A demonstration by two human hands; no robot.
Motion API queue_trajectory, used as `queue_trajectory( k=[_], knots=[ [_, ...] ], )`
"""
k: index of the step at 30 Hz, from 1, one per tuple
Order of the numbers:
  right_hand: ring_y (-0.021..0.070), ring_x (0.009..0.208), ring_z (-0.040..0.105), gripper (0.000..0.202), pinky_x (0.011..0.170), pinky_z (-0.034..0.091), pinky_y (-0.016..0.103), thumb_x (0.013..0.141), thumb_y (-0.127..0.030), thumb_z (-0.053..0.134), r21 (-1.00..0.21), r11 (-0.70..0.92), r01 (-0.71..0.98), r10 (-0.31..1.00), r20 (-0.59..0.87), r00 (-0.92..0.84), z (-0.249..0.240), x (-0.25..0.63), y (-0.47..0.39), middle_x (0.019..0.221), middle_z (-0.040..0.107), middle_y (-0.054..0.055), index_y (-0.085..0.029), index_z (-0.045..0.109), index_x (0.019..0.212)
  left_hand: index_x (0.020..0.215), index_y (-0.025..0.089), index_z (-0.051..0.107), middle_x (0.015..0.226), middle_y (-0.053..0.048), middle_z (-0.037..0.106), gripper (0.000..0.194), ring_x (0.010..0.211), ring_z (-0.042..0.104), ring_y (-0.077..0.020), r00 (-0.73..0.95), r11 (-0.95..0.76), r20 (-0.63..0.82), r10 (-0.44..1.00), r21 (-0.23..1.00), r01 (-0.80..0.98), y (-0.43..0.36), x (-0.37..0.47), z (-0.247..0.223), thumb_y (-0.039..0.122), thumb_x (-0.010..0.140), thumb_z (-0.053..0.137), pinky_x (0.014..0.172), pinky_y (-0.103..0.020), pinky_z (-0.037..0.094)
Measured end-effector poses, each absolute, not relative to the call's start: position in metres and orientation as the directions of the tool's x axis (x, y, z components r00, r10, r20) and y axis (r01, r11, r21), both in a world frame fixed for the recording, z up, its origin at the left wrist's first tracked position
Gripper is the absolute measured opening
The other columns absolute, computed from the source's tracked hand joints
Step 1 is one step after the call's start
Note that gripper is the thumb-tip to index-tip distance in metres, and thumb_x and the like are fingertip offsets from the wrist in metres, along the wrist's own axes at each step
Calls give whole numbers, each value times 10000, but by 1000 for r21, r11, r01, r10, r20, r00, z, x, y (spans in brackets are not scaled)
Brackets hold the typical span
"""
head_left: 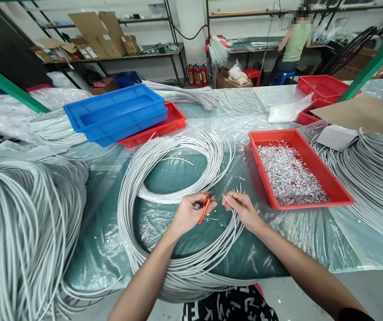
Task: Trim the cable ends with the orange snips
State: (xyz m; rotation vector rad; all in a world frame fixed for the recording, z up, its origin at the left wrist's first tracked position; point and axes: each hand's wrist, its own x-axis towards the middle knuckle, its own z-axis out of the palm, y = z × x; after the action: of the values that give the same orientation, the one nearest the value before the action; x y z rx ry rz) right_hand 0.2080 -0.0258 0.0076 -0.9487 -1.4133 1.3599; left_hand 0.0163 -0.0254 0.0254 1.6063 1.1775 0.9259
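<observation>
- Cable coil (174,267): it lies on the plastic-covered table (265,256), directly in front of the person. Two overlapping loops show; whether they are one bundle or two I cannot tell. The strands are too many to count.
- Right hand (241,208): above the coil's right side, thumb and forefinger pinching one pale cable end (224,196).
- Left hand (193,211): over the coil's middle, wrapped around one pair of orange-handled cutters (205,209), tips pointing toward the right hand.
- Step in hand, as I judge it: working on a single cable end with the cutters. The next move would call for a steady pinch and the blades lined up on that end, clear of the fingertips; the blades and cable seem apart.
- Right of the coil: one red tray (330,176) of small silvery pieces, uncountable; beyond it, one large cable bundle (375,191).
- Left of the coil: one larger cable heap (27,232).
- Behind the coil: what look like two stacked blue trays (121,107) over one red bin (176,117), and one straight wire bundle (191,96).
- Farthest behind the coil: three fire extinguishers (196,75) and one seated co-worker (293,44).
</observation>
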Motion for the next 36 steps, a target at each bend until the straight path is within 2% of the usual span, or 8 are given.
queue_trajectory(
  k=[3, 6, 9, 12, 16, 23, 30, 36],
  knots=[
    [130, 570, 435, 454, 561, 333, 258, 911, -560, 524, -993, 115, -20, 935, 115, -336, 4, 205, -30, 587, 480, -17, -170, 635, 706, 800, 101, 723, 710, -47, 672, 274, 638, 557, -126, 250, -146, 87, 964, 963, 226, -27, 18, 23, 369, 755, 757, 625, -221, 459],
    [128, 567, 432, 435, 549, 315, 254, 935, -524, 503, -983, 167, 71, 923, 131, -361, 3, 203, -34, 609, 500, -12, -168, 643, 727, 769, 102, 721, 705, -48, 668, 246, 642, 560, -125, 265, -173, 113, 958, 961, 216, -28, 19, 23, 344, 757, 757, 635, -223, 461],
    [143, 628, 487, 391, 612, 354, 263, 959, -459, 494, -958, 248, 145, 911, 180, -370, 6, 205, -35, 667, 563, 8, -169, 652, 750, 722, 101, 707, 685, -38, 651, 242, 627, 538, -113, 292, -174, 106, 951, 960, 219, -29, 18, 25, 336, 767, 745, 623, -218, 447],
    [147, 666, 510, 375, 653, 372, 271, 973, -419, 484, -950, 287, 120, 876, 210, -434, 12, 209, -35, 704, 581, 20, -169, 652, 750, 738, 99, 715, 626, -20, 615, 242, 570, 501, -96, 350, -112, 54, 935, 982, 150, -29, 17, 30, 338, 765, 746, 571, -211, 427],
    [118, 570, 433, 404, 566, 333, 254, 949, -472, 510, -989, 144, -39, 823, 142, -550, 16, 211, -34, 640, 518, -6, -166, 634, 717, 745, 96, 719, 519, 13, 537, 257, 465, 458, -75, 444, 40, -46, 895, 999, 23, -31, 15, 34, 344, 728, 781, 470, -196, 371],
    [104, 538, 407, 439, 545, 338, 246, 882, -534, 589, -971, -79, -224, 771, 83, -631, 12, 207, -33, 607, 523, -14, -158, 607, 656, 752, 83, 716, 534, -11, 579, 330, 418, 474, -77, 486, 201, -116, 866, 971, -126, -32, 17, 29, 384, 667, 823, 420, -197, 366],
    [101, 530, 406, 421, 552, 326, 241, 891, -514, 589, -987, -42, -153, 821, 53, -568, 9, 209, -29, 561, 463, -35, -145, 634, 693, 744, 96, 735, 502, 22, 536, 234, 439, 461, -61, 393, 115, -78, 916, 991, -71, -30, 18, 32, 313, 699, 811, 456, -177, 388],
    [108, 542, 424, 436, 565, 331, 250, 912, -531, 550, -993, -18, -121, 856, 47, -514, 8, 207, -31, 565, 476, -31, -147, 622, 721, 795, 110, 762, 571, 8, 584, 184, 477, 469, -63, 354, 47, -31, 935, 998, -36, -29, 16, 30, 264, 705, 805, 466, -172, 408]
  ],
)
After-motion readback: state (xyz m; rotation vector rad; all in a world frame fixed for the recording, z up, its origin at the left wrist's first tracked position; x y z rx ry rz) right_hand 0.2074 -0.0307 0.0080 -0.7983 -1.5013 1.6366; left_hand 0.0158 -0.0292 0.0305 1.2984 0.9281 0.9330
